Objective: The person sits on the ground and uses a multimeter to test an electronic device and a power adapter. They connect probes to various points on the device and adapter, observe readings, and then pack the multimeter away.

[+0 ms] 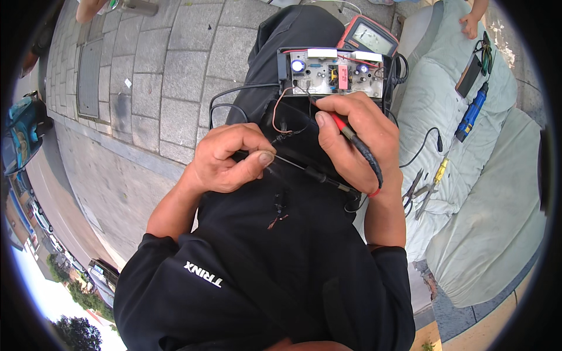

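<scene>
An open black case with a circuit board (319,81) rests on my lap, loose wires hanging from its front, with a red-cased multimeter (367,38) behind it. My left hand (225,158) pinches the thin metal shaft of a black probe (316,175), whose body slants down to the right. My right hand (354,134) is closed around a red and black probe (342,127), its tip at the board's lower edge; whether it makes contact I cannot tell.
A light padded cover (474,216) to my right holds pliers (410,196), a yellow-handled screwdriver (440,172), a blue tool (473,111) and a dark bar (468,76). Another person's hand (468,26) is at top right. Paving and parked vehicles lie to my left.
</scene>
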The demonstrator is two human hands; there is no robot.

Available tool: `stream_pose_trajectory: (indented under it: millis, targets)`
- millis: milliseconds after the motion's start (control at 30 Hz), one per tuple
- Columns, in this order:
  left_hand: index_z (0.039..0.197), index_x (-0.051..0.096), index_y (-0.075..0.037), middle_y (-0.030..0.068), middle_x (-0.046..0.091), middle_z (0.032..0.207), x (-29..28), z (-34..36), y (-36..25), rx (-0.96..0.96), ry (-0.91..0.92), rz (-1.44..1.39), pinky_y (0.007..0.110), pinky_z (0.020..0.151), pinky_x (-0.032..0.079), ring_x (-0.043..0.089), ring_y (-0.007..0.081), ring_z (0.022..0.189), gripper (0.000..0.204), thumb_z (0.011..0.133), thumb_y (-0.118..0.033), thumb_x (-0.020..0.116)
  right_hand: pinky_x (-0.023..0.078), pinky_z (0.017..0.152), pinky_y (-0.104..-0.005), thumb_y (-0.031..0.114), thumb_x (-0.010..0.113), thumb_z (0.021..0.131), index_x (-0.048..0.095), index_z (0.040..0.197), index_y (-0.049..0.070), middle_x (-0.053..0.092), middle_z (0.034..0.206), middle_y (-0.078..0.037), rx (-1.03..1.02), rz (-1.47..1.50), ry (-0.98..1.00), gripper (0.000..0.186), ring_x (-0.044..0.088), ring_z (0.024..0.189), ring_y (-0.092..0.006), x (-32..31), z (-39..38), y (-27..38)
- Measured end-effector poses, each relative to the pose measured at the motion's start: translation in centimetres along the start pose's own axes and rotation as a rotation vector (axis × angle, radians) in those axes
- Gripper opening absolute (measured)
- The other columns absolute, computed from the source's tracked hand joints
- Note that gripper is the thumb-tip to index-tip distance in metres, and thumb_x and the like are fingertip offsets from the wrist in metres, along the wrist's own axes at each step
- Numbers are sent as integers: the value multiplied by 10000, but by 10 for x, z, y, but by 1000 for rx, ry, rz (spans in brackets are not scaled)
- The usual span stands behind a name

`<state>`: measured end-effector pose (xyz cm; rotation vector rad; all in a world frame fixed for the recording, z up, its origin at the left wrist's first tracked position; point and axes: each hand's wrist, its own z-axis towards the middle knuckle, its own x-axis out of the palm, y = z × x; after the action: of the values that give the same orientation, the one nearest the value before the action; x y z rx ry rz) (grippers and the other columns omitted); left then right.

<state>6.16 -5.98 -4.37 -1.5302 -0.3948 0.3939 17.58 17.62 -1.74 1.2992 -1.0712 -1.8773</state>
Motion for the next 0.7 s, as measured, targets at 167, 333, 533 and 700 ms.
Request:
stream_pose_trajectory:
  millis: [167, 333, 533, 700]
  targets:
    - [975, 675, 16, 92, 690, 806, 2, 0, 0, -2, -3, 0, 263, 518, 503, 673, 130, 578, 31, 981, -10, 691, 537, 706, -314, -38, 758, 854, 720, 1061, -22, 703, 910, -129, 6, -3, -8, 211, 685, 770, -225, 1, -1, -1]
    - [969, 670, 13, 92, 689, 797, 2, 1, 0, 9, 5, 8, 267, 520, 506, 675, 134, 580, 38, 984, -15, 692, 536, 708, -314, -27, 756, 862, 721, 1064, -17, 700, 901, -125, 37, -10, -12, 205, 683, 766, -226, 1, -2, 1]
    - [968, 667, 12, 94, 689, 796, 3, 1, 0, 18, 8, 11, 270, 518, 505, 679, 137, 575, 38, 982, -13, 691, 532, 707, -312, -23, 755, 867, 723, 1062, -13, 699, 890, -119, 28, -17, -14, 198, 677, 758, -222, 1, -2, 0]
    - [978, 671, 14, 88, 691, 802, 3, -1, 1, -7, -10, 1, 261, 522, 502, 680, 127, 579, 20, 979, -1, 684, 524, 694, -307, -11, 751, 876, 721, 1056, -5, 692, 883, -118, 24, -17, -29, 183, 670, 747, -223, 2, -2, -5]
